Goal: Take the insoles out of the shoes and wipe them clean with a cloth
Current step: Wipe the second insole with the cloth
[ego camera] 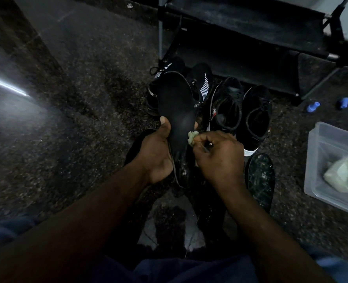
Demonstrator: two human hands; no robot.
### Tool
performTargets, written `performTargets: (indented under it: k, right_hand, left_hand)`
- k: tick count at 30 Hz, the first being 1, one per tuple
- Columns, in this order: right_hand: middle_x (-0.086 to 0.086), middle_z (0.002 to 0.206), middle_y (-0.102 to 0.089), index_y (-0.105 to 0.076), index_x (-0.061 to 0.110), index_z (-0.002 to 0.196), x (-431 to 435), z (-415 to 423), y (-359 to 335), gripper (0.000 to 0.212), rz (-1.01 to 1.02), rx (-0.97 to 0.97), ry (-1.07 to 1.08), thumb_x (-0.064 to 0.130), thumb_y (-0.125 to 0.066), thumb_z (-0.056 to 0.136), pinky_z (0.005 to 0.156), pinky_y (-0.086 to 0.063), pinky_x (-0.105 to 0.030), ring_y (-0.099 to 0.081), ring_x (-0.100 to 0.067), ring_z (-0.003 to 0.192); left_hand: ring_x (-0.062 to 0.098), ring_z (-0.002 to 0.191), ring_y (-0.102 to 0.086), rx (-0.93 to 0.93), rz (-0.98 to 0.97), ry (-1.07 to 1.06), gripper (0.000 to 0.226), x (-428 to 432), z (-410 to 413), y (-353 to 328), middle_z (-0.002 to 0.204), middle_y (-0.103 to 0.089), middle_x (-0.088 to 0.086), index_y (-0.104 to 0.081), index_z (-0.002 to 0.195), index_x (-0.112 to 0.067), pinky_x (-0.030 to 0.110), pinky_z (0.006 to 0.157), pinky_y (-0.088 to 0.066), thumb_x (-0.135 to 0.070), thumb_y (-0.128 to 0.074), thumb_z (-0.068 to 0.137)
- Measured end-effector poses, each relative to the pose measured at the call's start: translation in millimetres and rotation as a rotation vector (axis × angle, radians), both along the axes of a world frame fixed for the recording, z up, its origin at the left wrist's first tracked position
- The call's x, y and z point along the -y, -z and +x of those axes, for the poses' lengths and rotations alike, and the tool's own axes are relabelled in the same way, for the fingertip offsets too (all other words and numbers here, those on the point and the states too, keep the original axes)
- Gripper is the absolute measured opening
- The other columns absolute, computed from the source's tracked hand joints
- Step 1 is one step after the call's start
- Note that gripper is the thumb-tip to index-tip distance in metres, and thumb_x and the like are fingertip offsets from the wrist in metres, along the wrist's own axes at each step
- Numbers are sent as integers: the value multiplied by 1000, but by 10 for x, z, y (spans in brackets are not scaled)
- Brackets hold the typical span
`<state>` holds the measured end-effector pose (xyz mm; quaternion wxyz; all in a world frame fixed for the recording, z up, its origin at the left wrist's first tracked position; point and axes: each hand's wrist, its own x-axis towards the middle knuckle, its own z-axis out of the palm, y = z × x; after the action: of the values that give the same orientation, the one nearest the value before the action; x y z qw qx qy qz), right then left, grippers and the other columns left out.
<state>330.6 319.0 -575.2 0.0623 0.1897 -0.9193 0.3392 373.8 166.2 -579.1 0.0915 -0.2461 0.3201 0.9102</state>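
Your left hand (156, 158) grips the insole (177, 103) by its lower half, held above the shoes (228, 103); right hand (220, 158) pinches a cloth wad (192, 137) against its edge. Risks: small wad slips out, unsupported toe end flexes away, patches get missed

The left hand (156, 154) grips a black insole (177, 107) above the floor (77, 119). The right hand (218, 158) pinches a green cloth (191, 137) against it, near four black shoes (228, 105)
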Motion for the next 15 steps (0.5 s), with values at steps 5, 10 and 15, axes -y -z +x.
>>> performTargets:
  k: [5, 10, 15]
  right_hand:
    - [6, 76, -70, -74, 24, 75, 199, 266, -10, 11, -134, -10, -106, 26, -63, 77, 71, -53, -42, -64, -21, 75]
    - [9, 77, -70, -72, 27, 76, 239, 282, -36, 9, -126, -39, -153, 30, -64, 79, 72, -52, -46, -65, -20, 79]
    - [8, 82, -73, -74, 29, 78, 26, 45, -7, 10, -41, -38, 15, 34, -65, 78, 77, -53, -47, -65, -23, 82]
  left_hand:
    - [24, 119, -69, 73, -79, -13, 70, -35, 9, -10, 134, -69, 12, -61, 138, -9, 35, 100, -56, -64, -34, 104]
    - [12, 77, -75, 53, -258, -8, 64, -64, 16, -47, 110, -78, 15, -59, 140, -4, 24, 70, -62, -54, -33, 108]
    - [28, 134, -59, 37, -98, -74, 74, -39, -31, -39, 143, -62, 16, -55, 144, 0, 36, 106, -54, -58, -27, 107]
